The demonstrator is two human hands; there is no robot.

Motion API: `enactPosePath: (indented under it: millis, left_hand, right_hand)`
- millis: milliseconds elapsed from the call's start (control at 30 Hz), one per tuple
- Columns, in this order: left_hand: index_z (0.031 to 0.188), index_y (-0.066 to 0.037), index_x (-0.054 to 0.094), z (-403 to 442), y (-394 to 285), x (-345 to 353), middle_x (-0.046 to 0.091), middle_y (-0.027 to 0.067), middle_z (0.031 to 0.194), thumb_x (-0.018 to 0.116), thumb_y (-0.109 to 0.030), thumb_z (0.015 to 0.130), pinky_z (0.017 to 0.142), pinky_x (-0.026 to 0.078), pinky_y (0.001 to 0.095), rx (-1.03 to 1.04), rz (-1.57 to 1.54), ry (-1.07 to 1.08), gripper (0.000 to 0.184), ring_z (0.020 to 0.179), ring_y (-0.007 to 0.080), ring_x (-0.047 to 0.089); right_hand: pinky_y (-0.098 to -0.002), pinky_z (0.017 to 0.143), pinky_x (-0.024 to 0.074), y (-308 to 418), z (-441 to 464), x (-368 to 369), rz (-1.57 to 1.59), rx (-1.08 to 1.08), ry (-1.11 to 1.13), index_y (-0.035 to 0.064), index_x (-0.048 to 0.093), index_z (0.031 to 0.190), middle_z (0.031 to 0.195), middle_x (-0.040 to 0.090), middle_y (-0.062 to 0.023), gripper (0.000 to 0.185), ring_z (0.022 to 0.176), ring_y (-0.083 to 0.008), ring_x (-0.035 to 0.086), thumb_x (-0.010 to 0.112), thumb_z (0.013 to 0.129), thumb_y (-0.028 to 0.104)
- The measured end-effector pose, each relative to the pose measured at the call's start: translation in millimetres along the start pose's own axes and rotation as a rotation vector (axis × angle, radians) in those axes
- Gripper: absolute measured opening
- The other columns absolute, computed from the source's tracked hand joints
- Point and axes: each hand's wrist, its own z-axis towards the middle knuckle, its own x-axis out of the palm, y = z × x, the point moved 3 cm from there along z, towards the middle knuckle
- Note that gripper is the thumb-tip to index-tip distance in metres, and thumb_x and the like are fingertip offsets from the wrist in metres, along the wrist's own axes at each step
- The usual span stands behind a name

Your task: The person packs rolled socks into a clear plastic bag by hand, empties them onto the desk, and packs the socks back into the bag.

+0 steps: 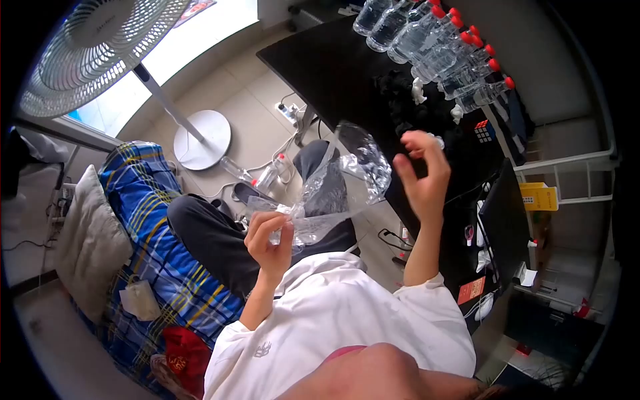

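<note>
Fingers (pixel 265 225) of the left hand (pixel 270 248) are bent and closed against the thumb, pinching the near left part of a thin, clear plastic bag (pixel 319 212). The right hand (pixel 427 181) is raised and open, its fingers curved and the thumb spread apart; it is just beside the bag's far right part, and whether any of the film touches it cannot be told. The bag is crumpled and hangs above the lap, over dark trousers (pixel 217 233), its top reaching toward the near edge of the table (pixel 313 53).

Nearest is a white shirt (pixel 360 313). On the left, a red cloth (pixel 185 353) lies at the near end of a bed (pixel 193 273) with a blue and yellow plaid cover; a small pale pouch (pixel 140 300) and a beige cushion (pixel 93 243) lie farther along its left edge.

On the table, which runs along the right, a red card (pixel 471 291) lies near the near end, beside a white cable. Farther along are a colored puzzle cube (pixel 484 131), close to the right edge, and a heap of black material (pixel 400 107) with white crumpled pieces (pixel 418 91) beside it. Clear bottles (pixel 427 47) with red caps stand in rows toward the far right corner.

On the floor (pixel 243 87), two clear bottles lie near the round white base of a standing fan (pixel 100 53).
</note>
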Motion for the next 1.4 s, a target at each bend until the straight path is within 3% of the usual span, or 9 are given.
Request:
enactPosePath:
  millis: [200, 367, 467, 600, 733, 967, 1067, 1267, 1400]
  left_hand:
    - [0.09, 0.002, 0.07, 3, 8, -5, 0.07, 0.0122, 0.086, 0.075, 0.008, 0.08, 0.07, 0.049, 0.0313, -0.026, -0.034, -0.03, 0.013, 0.076, 0.0253, 0.064]
    - [0.089, 0.001, 0.069, 7, 6, -10, 0.07, 0.0123, 0.086, 0.075, 0.008, 0.08, 0.071, 0.049, 0.0313, -0.024, -0.033, -0.044, 0.013, 0.076, 0.0255, 0.064]
    - [0.089, 0.001, 0.069, 4, 6, -13, 0.07, 0.0121, 0.086, 0.075, 0.009, 0.08, 0.071, 0.049, 0.0315, -0.025, -0.019, -0.063, 0.014, 0.076, 0.0255, 0.064]
    - [0.089, 0.0, 0.07, 0, 8, -16, 0.069, 0.0109, 0.084, 0.076, 0.008, 0.079, 0.07, 0.049, 0.032, -0.055, 0.004, -0.068, 0.014, 0.076, 0.0252, 0.064]
    - [0.09, 0.003, 0.068, -3, 9, -15, 0.068, 0.0113, 0.086, 0.074, 0.008, 0.084, 0.071, 0.045, 0.0289, -0.011, -0.014, -0.037, 0.01, 0.077, 0.0204, 0.06]
    - [0.089, 0.002, 0.068, -4, 1, -9, 0.068, 0.0113, 0.085, 0.073, 0.009, 0.083, 0.07, 0.046, 0.0283, 0.006, -0.026, -0.043, 0.01, 0.077, 0.0204, 0.061]
    - [0.089, 0.002, 0.068, -4, -3, -15, 0.068, 0.0112, 0.085, 0.073, 0.009, 0.082, 0.069, 0.045, 0.028, 0.014, -0.004, -0.041, 0.011, 0.077, 0.0206, 0.062]
    - [0.089, 0.0, 0.072, -7, -4, -16, 0.069, 0.0098, 0.083, 0.077, 0.006, 0.077, 0.066, 0.049, 0.0297, -0.009, 0.05, -0.046, 0.014, 0.076, 0.0229, 0.063]
    - [0.088, 0.002, 0.069, -5, -11, -9, 0.069, 0.0121, 0.086, 0.072, 0.011, 0.08, 0.068, 0.045, 0.0281, 0.055, 0.004, -0.01, 0.013, 0.076, 0.021, 0.061]
  right_hand:
    - [-0.0504, 0.108, 0.0435, -71, 45, 0, -0.68, 0.028, -0.006, 0.0261, 0.053, 0.148, 0.152, 0.044, -0.0179, 0.069, 0.131, -0.0427, 0.047, 0.081, 0.085, 0.032]
    - [-0.0486, 0.107, 0.0447, -146, 70, 33, -0.846, -0.056, 0.052, 0.022, 0.06, 0.139, 0.142, 0.055, -0.0175, 0.055, 0.126, -0.045, 0.05, 0.077, 0.089, 0.035]
    - [-0.0481, 0.098, 0.0483, -116, 57, 38, -0.774, 0.054, 0.163, 0.0173, 0.064, 0.13, 0.134, 0.061, -0.0094, 0.045, 0.113, -0.0417, 0.052, 0.076, 0.088, 0.031]
    - [-0.0451, 0.092, 0.0524, -77, 49, 31, -0.52, -0.051, 0.103, 0.0048, 0.067, 0.118, 0.105, 0.071, -0.0175, 0.036, 0.104, -0.0376, 0.063, 0.074, 0.087, 0.021]
    - [-0.0271, 0.086, 0.0512, 1, 42, 3, 0.241, 0.03, 0.207, 0.0004, 0.063, 0.118, 0.12, 0.072, -0.0103, 0.024, 0.099, -0.0145, 0.067, 0.057, 0.097, 0.011]
    - [-0.0362, 0.091, 0.055, 41, 24, 51, 0.122, -0.286, 0.745, 0.0012, 0.066, 0.12, 0.11, 0.071, -0.0157, 0.027, 0.101, -0.0315, 0.071, 0.069, 0.094, 0.006]
    - [-0.0351, 0.092, 0.055, 44, 22, 39, 0.208, -0.221, 0.493, 0.0013, 0.065, 0.114, 0.113, 0.072, -0.014, 0.024, 0.099, -0.0297, 0.072, 0.071, 0.09, 0.004]
    - [-0.0391, 0.089, 0.0538, 51, 2, -10, 0.636, -0.581, -0.246, 0.0023, 0.055, 0.118, 0.111, 0.069, -0.025, 0.027, 0.099, -0.031, 0.069, 0.065, 0.098, 0.017]
    - [-0.041, 0.094, 0.0534, 57, -4, 18, 0.127, -0.452, 0.16, 0.0048, 0.061, 0.123, 0.12, 0.069, -0.0179, 0.041, 0.108, -0.0319, 0.068, 0.071, 0.092, 0.031]
